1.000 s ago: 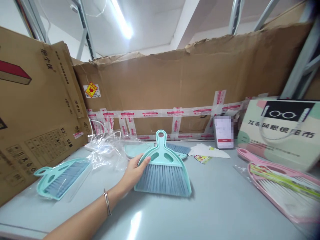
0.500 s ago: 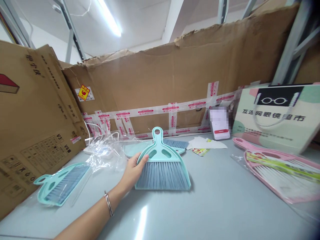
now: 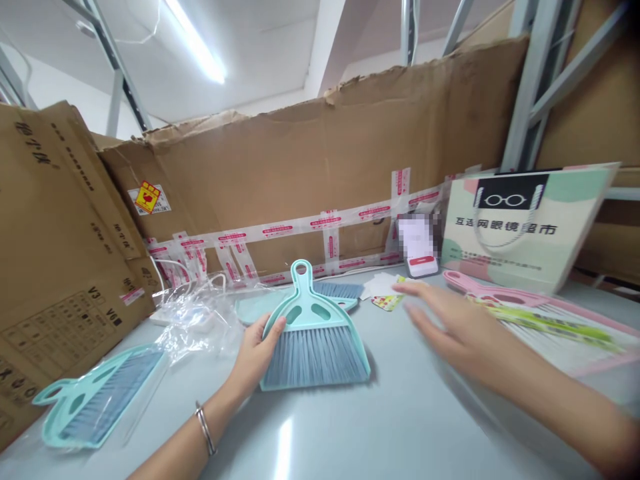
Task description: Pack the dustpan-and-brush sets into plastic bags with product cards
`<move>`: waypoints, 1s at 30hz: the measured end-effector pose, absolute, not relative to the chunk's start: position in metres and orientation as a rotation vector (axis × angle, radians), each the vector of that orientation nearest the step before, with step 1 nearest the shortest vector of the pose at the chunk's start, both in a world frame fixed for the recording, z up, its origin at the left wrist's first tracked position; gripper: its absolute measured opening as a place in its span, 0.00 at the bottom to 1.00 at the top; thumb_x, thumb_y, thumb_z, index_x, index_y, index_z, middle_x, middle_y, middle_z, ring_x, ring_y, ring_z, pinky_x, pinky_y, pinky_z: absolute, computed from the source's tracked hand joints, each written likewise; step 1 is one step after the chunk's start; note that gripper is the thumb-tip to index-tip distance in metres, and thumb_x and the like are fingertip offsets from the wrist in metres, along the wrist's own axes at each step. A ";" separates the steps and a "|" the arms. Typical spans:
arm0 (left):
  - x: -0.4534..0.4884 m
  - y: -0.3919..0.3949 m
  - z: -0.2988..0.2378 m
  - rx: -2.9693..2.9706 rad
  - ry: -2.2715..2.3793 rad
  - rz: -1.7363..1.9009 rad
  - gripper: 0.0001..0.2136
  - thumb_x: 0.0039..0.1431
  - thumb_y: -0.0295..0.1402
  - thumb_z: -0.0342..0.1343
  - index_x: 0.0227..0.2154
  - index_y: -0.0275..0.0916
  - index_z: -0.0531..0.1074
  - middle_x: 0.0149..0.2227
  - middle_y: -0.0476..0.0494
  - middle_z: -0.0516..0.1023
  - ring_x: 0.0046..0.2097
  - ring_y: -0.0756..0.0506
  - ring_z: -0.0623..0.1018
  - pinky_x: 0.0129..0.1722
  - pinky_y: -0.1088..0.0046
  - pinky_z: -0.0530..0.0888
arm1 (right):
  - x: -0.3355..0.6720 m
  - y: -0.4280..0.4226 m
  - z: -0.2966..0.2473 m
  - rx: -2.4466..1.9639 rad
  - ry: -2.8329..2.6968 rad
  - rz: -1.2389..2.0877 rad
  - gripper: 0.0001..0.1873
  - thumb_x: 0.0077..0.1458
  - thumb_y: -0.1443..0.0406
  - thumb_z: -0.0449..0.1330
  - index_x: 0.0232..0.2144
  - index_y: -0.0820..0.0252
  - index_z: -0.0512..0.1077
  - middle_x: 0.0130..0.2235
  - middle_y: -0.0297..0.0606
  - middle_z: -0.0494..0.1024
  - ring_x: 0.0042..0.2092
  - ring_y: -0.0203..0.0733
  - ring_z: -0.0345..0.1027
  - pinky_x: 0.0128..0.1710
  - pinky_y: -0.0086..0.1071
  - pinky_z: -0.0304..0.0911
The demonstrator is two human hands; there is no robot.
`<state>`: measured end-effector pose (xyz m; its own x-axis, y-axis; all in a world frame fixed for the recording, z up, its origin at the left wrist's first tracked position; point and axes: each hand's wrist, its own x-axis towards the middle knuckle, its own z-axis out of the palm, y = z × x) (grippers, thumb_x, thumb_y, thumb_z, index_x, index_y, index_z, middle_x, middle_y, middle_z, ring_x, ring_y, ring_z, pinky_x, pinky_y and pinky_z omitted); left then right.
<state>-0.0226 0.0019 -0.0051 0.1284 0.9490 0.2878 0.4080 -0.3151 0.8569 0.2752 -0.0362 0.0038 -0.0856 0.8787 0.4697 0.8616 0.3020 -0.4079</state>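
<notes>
My left hand point(image 3: 261, 352) grips the left edge of a mint-green dustpan point(image 3: 303, 303), thumb on its front. A brush with grey-blue bristles point(image 3: 317, 357) is nested in this dustpan, which stands with its handle up. From the right, my right hand point(image 3: 445, 327) reaches in, slightly blurred, fingers stretched and apart, holding nothing. It is apart from the dustpan and in front of a pink dustpan set point(image 3: 500, 297) in clear plastic. Behind the held set lie another brush point(image 3: 340, 291) and a flat mint piece point(image 3: 250, 310), partly hidden.
A bagged mint dustpan set point(image 3: 105, 393) lies at left, near crumpled clear plastic point(image 3: 200, 327). Cardboard boxes point(image 3: 280, 160) wall the back and left. A phone point(image 3: 419, 247) leans at the back beside a paper bag point(image 3: 500, 227). White papers point(image 3: 380, 283) lie behind.
My right hand has come into view from the right, moving over the table. The left hand keeps its hold on the dustpan. The whole view has shifted a little.
</notes>
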 end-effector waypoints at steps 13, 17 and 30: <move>-0.022 0.003 -0.005 1.803 1.305 1.145 0.17 0.55 0.45 0.50 0.41 0.40 0.72 0.37 0.47 0.77 0.42 0.43 0.73 0.44 0.68 0.67 | 0.276 -0.059 -0.023 -1.658 -2.340 0.398 0.26 0.56 0.56 0.45 0.54 0.59 0.64 0.55 0.43 0.67 0.56 0.51 0.59 0.56 0.48 0.52; -0.021 0.002 -0.003 1.781 1.297 1.127 0.18 0.55 0.45 0.50 0.42 0.39 0.72 0.38 0.46 0.76 0.43 0.42 0.73 0.44 0.68 0.67 | 0.291 -0.033 -0.005 -1.660 -2.300 0.219 0.20 0.55 0.63 0.46 0.48 0.57 0.69 0.50 0.42 0.72 0.50 0.49 0.65 0.50 0.43 0.60; -0.024 0.004 -0.005 1.784 1.272 1.131 0.17 0.55 0.45 0.50 0.41 0.40 0.72 0.39 0.47 0.77 0.44 0.43 0.73 0.45 0.69 0.68 | 0.308 0.066 -0.010 -1.843 -2.389 -0.097 0.11 0.43 0.77 0.53 0.27 0.59 0.71 0.27 0.44 0.76 0.35 0.50 0.71 0.40 0.40 0.58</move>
<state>-0.0236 0.0044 -0.0047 0.1519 0.9514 0.2678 0.3774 -0.3063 0.8739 0.3075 0.0659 -0.0100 -0.2501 0.9586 0.1362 0.9665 0.2556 -0.0242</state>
